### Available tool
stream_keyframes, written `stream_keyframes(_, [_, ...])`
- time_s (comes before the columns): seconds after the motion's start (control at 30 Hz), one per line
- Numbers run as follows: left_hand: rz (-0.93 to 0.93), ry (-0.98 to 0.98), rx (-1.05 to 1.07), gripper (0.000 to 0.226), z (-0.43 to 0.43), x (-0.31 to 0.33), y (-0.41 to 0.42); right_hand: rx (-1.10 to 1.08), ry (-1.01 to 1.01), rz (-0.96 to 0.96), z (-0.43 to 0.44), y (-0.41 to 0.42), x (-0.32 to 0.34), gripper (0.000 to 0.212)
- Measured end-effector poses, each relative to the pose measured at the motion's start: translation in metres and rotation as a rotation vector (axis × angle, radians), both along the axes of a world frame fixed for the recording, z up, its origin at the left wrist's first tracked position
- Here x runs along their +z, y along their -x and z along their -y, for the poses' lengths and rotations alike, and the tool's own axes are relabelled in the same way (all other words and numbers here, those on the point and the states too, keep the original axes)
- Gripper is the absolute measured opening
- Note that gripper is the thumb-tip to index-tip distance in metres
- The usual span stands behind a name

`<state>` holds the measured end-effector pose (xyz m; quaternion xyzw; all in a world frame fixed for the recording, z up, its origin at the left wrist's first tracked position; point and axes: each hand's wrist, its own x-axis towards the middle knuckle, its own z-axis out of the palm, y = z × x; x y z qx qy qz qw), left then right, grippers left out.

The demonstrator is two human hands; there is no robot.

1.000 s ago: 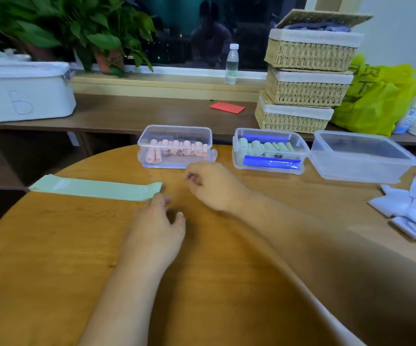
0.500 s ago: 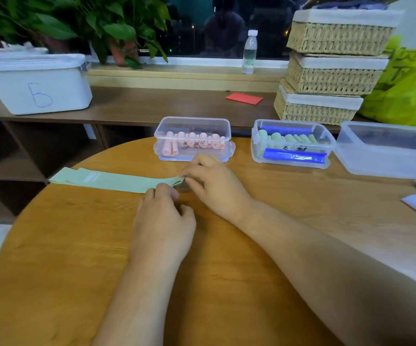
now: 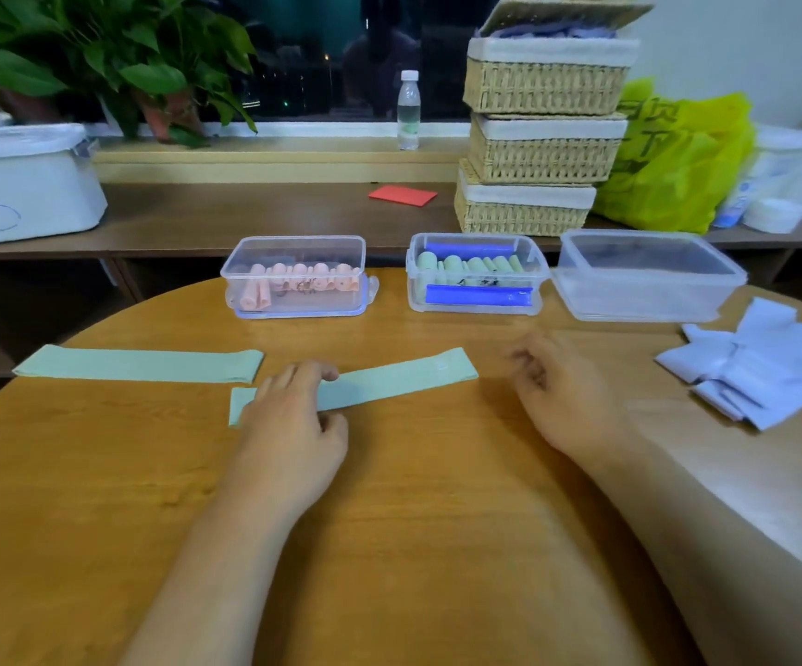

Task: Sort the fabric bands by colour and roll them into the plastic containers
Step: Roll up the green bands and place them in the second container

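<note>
Band (image 3: 403, 377) lies flat, partly under left hand (image 3: 293, 420).

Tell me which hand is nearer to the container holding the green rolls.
Right. The right hand is just in front of the container of green rolls, slightly to its right; the left hand rests on a flat green band farther left.

Pale-green flat fabric band (image 3: 139, 365) beside a second pale-green band (image 3: 403, 377) on honey-brown wood-grain round table (image 3: 413, 545). Peach-pink fabric rolls (image 3: 302, 276) in one clear plastic container (image 3: 293, 240); pale-green rolls (image 3: 476, 265) with royal-blue bars (image 3: 478, 295) in the next container (image 3: 540, 281). Straw-yellow woven baskets (image 3: 543, 156) and lime-yellow plastic bag (image 3: 668, 170) behind.
</note>
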<state>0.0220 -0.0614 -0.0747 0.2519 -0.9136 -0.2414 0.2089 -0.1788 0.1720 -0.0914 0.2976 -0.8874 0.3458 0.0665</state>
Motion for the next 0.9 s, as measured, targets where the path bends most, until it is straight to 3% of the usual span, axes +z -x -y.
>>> stream_keyframes(0.07, [0.055, 0.002, 0.082, 0.043, 0.007, -0.001, -0.001, 0.119, 0.083, 0.099, 0.005, -0.024, 0.000, 0.011])
stream_keyframes(0.13, [0.131, -0.017, 0.177, 0.048, 0.014, -0.001, -0.005, 0.235, 0.025, 0.047, 0.015, -0.042, -0.001, 0.009])
stream_keyframes(0.23, [0.230, -0.044, 0.245, 0.054, 0.021, -0.003, -0.009, 0.281, -0.195, -0.116, 0.030, -0.046, -0.004, 0.026])
stream_keyframes(0.4, [0.245, 0.022, 0.259, 0.052, 0.019, 0.000, -0.004, 0.141, -0.372, -0.070, 0.032, -0.033, -0.004, 0.051])
stream_keyframes(0.47, [0.224, 0.023, 0.193, 0.042, 0.012, 0.002, -0.002, 0.108, -0.387, -0.034, 0.027, -0.028, -0.004, 0.055])
stream_keyframes(0.67, [0.069, -0.296, -0.174, 0.028, -0.030, -0.001, -0.006, 0.085, -0.331, 0.030, 0.011, -0.021, -0.001, 0.048])
stream_keyframes(0.9, [0.077, -0.237, -0.428, 0.036, -0.071, -0.009, -0.024, 0.097, -0.068, 0.136, -0.023, -0.039, 0.001, 0.029])
